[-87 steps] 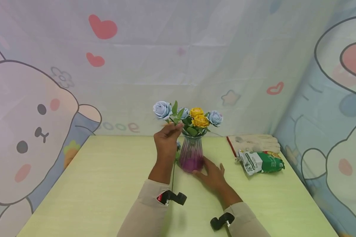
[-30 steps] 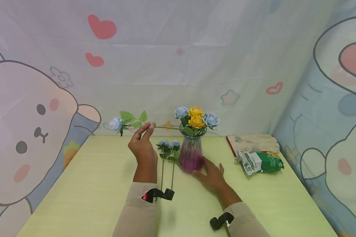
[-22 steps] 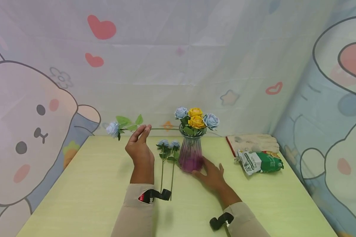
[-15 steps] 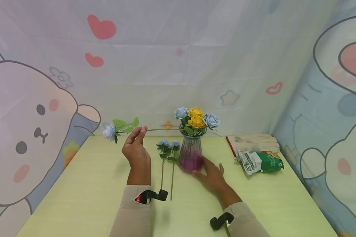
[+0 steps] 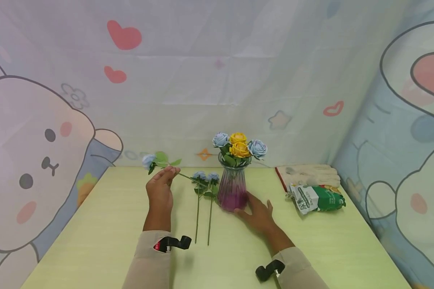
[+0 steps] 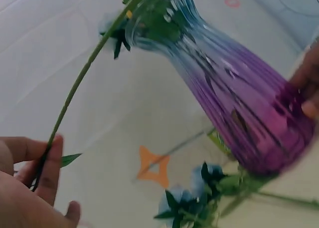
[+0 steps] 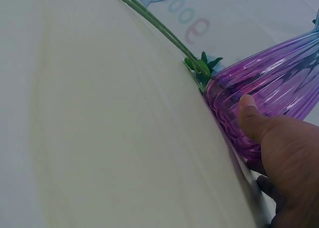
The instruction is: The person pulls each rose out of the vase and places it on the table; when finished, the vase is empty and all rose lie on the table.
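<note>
My left hand (image 5: 159,190) pinches an artificial blue rose (image 5: 149,161) by its stem, left of the vase. The flower head points left, and the stem slants down to the right over two blue roses (image 5: 199,175) lying on the table. In the left wrist view the held stem (image 6: 75,86) crosses in front of the mouth of the glass vase (image 6: 239,98). That vase, clear blue above and purple below, stands upright with two yellow roses (image 5: 240,149) and two blue ones in it. My right hand (image 5: 259,214) holds the vase's base, thumb (image 7: 247,108) on the near side.
On the right side of the table (image 5: 104,224) lies a green and white packet (image 5: 321,198). Behind it are off-white gloves (image 5: 312,175) and a thin red stick (image 5: 281,179). A printed cloth (image 5: 188,80) hangs along the back and sides.
My left hand has moved left and down from the vase with the blue rose. Its stem, which lay level toward the vase's mouth, now slopes over the lying roses. My right hand has stayed put.
</note>
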`<state>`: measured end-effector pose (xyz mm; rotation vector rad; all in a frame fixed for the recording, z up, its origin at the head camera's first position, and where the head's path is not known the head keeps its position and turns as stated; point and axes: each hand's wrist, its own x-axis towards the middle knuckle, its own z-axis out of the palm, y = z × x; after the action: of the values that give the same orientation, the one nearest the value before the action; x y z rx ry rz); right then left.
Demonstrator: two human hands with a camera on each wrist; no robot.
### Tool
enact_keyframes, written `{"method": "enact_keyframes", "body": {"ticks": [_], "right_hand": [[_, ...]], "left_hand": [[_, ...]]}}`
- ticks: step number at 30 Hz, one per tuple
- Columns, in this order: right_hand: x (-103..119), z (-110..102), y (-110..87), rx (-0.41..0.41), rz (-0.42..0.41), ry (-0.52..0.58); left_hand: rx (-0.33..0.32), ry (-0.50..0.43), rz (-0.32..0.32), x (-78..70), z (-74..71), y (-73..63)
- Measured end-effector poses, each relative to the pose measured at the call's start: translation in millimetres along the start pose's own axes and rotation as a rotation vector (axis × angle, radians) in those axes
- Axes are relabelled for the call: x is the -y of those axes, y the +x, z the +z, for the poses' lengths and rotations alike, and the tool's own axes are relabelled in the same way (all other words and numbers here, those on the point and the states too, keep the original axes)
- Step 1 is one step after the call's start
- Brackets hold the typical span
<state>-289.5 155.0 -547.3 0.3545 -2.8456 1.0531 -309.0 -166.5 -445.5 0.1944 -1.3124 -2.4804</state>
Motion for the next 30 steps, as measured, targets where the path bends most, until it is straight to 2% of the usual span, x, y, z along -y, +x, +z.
{"method": "enact_keyframes", "body": {"ticks": [3,6,8,12,16,20,30], "right_hand": [[-0.9,1.3,1.0,0.005,0.003,-0.006],[-2.5,3.2,2.5,0.016,0.01,-0.015],[-2.5,3.2,2.8,0.014,0.008,-0.015],[-2.0,2.0,2.2,0.014,0.014,-0.023],[-1.9,1.1,1.5,0.01,0.014,-0.025],[-3.9,2.3,1.8,0.011,0.014,-0.029],[-4.1,2.2,1.9,0.003,-0.002,-0.017]], "left_hand": [[0.126,0.204,-0.091,1.1,-13.2,0.5],[0.226,0.393,-0.153,-0.1,-23.6,-0.5],[0.264,0.487,-0.169,-0.5,-27.8,0.0],[0.295,0.649,-0.182,3.2,-33.8,4.7],[0.308,0.758,-0.176,10.4,-40.0,11.0],[0.315,0.821,-0.165,19.3,-45.5,16.1],[0.319,0.921,-0.128,37.3,-52.2,20.0]]}}
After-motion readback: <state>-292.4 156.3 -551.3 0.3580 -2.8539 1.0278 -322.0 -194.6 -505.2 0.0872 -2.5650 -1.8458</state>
